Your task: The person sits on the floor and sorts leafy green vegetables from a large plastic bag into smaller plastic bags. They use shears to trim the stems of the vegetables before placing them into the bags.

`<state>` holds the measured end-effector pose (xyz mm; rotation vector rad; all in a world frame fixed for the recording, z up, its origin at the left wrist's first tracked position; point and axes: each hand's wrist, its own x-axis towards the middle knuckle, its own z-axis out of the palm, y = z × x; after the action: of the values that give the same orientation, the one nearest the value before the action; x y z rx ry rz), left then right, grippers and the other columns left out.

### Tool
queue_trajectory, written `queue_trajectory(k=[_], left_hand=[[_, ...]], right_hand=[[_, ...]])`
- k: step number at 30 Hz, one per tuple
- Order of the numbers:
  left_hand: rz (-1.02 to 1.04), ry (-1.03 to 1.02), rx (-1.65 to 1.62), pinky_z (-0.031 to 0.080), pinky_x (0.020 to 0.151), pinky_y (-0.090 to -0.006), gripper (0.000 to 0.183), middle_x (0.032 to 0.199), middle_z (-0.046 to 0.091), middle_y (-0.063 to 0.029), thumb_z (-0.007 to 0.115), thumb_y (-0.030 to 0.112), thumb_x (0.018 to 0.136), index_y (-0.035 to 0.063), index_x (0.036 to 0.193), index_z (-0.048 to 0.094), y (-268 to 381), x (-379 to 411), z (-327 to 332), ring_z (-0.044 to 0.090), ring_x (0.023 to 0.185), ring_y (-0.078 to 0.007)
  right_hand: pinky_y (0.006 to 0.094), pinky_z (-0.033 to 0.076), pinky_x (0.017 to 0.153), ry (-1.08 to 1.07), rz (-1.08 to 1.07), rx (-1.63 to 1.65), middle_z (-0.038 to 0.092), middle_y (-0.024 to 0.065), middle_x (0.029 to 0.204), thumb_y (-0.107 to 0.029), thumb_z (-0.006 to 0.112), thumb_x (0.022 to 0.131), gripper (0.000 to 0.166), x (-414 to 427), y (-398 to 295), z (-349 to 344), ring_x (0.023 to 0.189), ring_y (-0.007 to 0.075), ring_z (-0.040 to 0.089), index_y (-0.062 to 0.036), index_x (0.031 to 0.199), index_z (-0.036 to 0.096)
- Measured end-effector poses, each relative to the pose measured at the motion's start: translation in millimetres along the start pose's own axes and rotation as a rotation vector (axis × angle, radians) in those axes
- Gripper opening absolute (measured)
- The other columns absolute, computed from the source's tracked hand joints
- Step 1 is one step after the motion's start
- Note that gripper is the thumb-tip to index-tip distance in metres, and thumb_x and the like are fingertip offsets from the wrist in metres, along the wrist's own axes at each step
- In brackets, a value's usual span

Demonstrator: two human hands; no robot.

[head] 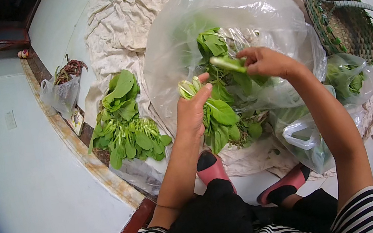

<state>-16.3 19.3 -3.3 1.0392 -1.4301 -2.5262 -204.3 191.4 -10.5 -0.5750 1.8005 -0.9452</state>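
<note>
A bunch of leafy greens (221, 112) is held in my left hand (193, 110), its pale stem ends upward and its leaves hanging toward me. To the right, my right hand (266, 62) grips a single stalk of greens (226, 64) by its stem, the cut-looking pale end pointing left; it is slightly blurred. Beneath both hands lies a large clear plastic bag (169, 60) with more loose greens (212, 43) on and in it. A pile of leafy greens (134, 136), many with stems lined up, lies to the left of my left forearm.
A crumpled cream cloth (112, 29) covers the floor. On the right are a woven basket (337, 24), a bag of greens (348, 78) and a handled plastic bag (303, 139). A small bag of reddish stems (63, 90) stands left by a stone-edged ledge (62, 128). My pink shoes (216, 170) are near the cloth.
</note>
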Motion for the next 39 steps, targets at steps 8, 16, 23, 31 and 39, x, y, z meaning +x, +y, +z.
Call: queue_trajectory(k=[8,16,23,31,39], left_hand=[[0.193,0.091,-0.228,0.043,0.089,-0.0243,0.072,0.102,0.058,-0.0005,0.075,0.01,0.082,-0.0014,0.142,0.035,-25.9,1.0,11.3,0.055,0.097,-0.0102],[0.158,-0.098,-0.165,0.045,0.089,-0.0265,0.051,0.11,0.061,-0.0025,0.077,0.008,0.079,0.0021,0.124,0.054,-16.1,-16.9,15.0,0.056,0.102,-0.0116],[0.338,-0.201,0.143,0.043,0.097,-0.0366,0.042,0.12,0.057,-0.0119,0.072,0.004,0.074,0.0033,0.114,0.059,8.9,-33.5,-11.3,0.054,0.112,-0.0208],[0.424,-0.369,-0.278,0.05,0.091,-0.0464,0.036,0.092,0.064,-0.0147,0.069,0.015,0.075,0.0034,0.105,0.052,60.6,-54.2,-41.0,0.065,0.094,-0.0324],[0.0,-0.238,-0.035,0.053,0.087,-0.0447,0.045,0.082,0.063,-0.0115,0.074,0.015,0.07,-0.0006,0.107,0.055,34.4,-47.3,-39.3,0.065,0.076,-0.0256]], right_hand=[[0.0239,0.045,0.067,0.045,-0.241,0.235,0.058,0.0011,0.082,0.001,0.056,0.081,0.039,-45.5,7.4,55.4,0.073,0.009,0.053,0.0003,0.119,0.055],[0.0234,0.047,0.071,0.09,-0.268,0.303,0.056,0.0013,0.084,0.002,0.058,0.083,0.036,-75.4,-21.0,73.1,0.077,0.0081,0.054,-0.0003,0.119,0.055],[0.0344,0.051,0.082,0.108,-0.49,-0.084,0.064,0.0123,0.097,-0.007,0.066,0.082,0.037,-91.4,-35.7,68.9,0.088,0.0239,0.064,-0.0018,0.117,0.057],[0.0478,0.047,0.087,0.441,0.083,-1.12,0.06,0.0252,0.105,-0.015,0.06,0.079,0.025,-45.6,32.6,-10.4,0.097,0.0369,0.058,0.0021,0.097,0.06],[0.0471,0.053,0.072,0.318,-0.187,-0.847,0.066,0.0207,0.085,-0.009,0.054,0.081,0.013,39.9,-9.1,50.7,0.086,0.0375,0.065,-0.0026,0.087,0.064]])
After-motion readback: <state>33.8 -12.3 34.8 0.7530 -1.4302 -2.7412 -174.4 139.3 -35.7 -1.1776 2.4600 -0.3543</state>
